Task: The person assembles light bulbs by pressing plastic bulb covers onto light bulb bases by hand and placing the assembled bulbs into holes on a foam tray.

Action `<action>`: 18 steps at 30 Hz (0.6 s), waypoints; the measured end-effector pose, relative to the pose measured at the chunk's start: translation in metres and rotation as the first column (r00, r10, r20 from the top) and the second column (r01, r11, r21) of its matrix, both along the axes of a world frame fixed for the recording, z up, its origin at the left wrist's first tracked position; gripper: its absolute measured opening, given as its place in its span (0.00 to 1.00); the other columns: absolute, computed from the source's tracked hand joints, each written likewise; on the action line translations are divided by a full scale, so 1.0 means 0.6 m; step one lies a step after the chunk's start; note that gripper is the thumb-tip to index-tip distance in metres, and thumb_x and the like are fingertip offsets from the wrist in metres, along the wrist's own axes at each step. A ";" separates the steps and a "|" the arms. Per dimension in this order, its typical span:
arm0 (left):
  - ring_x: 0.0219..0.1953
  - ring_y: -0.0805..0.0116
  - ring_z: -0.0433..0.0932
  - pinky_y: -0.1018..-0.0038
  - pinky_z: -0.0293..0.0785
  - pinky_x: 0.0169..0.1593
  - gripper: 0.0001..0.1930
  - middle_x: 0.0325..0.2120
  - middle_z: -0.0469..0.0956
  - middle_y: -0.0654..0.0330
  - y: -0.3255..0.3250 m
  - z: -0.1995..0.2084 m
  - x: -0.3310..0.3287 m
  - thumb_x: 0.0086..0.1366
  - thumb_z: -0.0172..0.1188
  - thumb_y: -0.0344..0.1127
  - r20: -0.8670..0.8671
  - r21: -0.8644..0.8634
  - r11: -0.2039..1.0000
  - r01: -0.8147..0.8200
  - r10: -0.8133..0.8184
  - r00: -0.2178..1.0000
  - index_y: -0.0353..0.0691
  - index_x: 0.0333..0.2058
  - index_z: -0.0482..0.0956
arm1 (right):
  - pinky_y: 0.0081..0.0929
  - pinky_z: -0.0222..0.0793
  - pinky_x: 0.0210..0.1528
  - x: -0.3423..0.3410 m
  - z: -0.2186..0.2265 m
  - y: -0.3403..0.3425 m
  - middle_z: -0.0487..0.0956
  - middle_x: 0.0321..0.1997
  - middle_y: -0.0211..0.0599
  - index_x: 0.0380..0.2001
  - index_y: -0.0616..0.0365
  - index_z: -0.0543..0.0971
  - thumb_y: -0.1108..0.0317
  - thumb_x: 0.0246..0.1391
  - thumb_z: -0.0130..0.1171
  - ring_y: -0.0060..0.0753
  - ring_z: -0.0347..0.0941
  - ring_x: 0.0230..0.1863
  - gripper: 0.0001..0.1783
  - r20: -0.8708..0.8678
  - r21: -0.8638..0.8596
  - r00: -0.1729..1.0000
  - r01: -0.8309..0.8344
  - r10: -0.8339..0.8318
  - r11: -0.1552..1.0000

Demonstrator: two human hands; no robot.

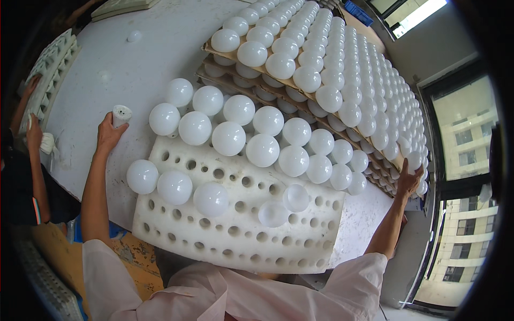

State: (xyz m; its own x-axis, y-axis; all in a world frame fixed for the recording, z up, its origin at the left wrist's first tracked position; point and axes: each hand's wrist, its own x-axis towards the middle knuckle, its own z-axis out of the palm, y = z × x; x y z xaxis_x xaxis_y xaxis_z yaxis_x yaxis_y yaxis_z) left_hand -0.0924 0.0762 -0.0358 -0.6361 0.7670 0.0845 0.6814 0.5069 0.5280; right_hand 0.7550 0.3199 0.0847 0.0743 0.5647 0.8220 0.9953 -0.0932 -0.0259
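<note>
My left hand [111,132] is closed round a white cup-shaped lamp housing [122,113], whose open top shows small dark spots inside. Far to the right, my right hand [409,180] has its fingers round a white globe [414,160] at the near right corner of a stack. Between my arms lies a white foam tray [214,235] with rows of round holes. White globe bulbs [228,139] stand in its far rows, and three more globes [174,187] sit nearer on the left. Two translucent domes [273,213] rest on the tray's right half.
Cardboard layers [300,88] full of white globes are stacked at the far right. On the white table [155,48] lies a small white dome [134,36]. At the left, another person's hands [33,134] are beside an upright foam tray [51,80]. Windows [463,134] line the right.
</note>
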 end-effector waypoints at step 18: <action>0.36 0.66 0.80 0.73 0.76 0.38 0.25 0.42 0.78 0.48 -0.351 0.078 0.321 0.53 0.59 0.29 0.740 0.588 0.808 0.024 -0.550 0.387 0.25 0.50 0.68 | 0.42 0.65 0.54 -0.362 -0.063 -0.434 0.75 0.50 0.42 0.52 0.59 0.70 0.59 0.29 0.76 0.48 0.71 0.48 0.43 -0.146 -0.420 0.619 -0.745 0.772 0.518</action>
State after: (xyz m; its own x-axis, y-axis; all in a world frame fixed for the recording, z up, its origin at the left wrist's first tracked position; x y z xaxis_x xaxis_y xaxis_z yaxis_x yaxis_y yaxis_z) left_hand 0.1002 -0.1342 0.0111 -0.3052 0.9523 0.0081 -0.2108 -0.0759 0.9746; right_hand 0.5376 0.0592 0.0466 -0.5790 0.6528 0.4886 0.6917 0.7105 -0.1296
